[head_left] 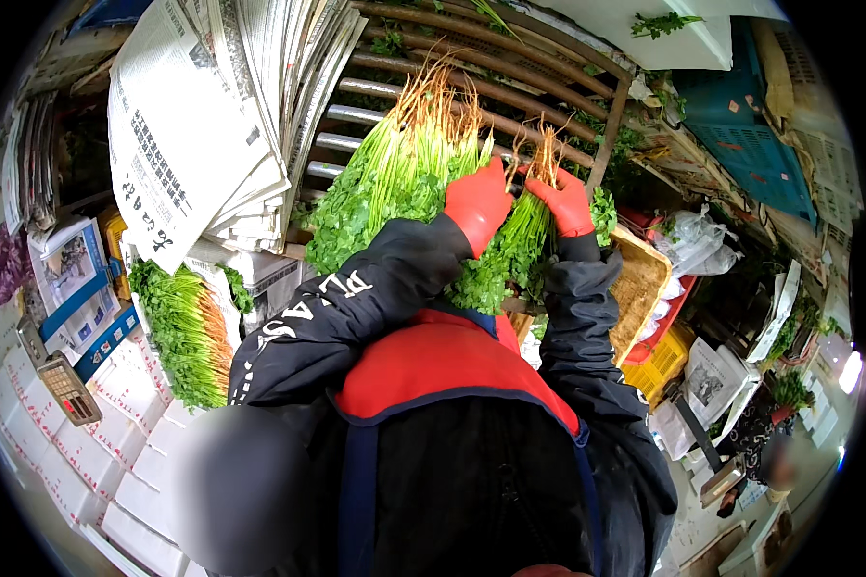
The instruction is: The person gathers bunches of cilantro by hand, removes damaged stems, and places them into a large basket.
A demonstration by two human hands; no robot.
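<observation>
Both my hands wear orange-red gloves and work over a slatted metal rack [351, 114]. A large heap of coriander [385, 183] with brown roots lies on the rack, roots pointing away from me. My right hand [566, 204] is closed round a smaller coriander bunch [527, 229] just below its roots. Close beside it, my left hand [477, 208] is closed, its back toward me. A few rooted stems show at its fingertips, though most of its grip is hidden. The left hand sits against the right edge of the heap.
A thick stack of newspapers [192, 125] lies left of the heap. Another coriander pile [188, 332] is at lower left, near white boxes [87, 442] and a scale [63, 380]. On the right stand a tan tray [642, 288], a yellow crate [666, 361] and plastic bags [698, 240].
</observation>
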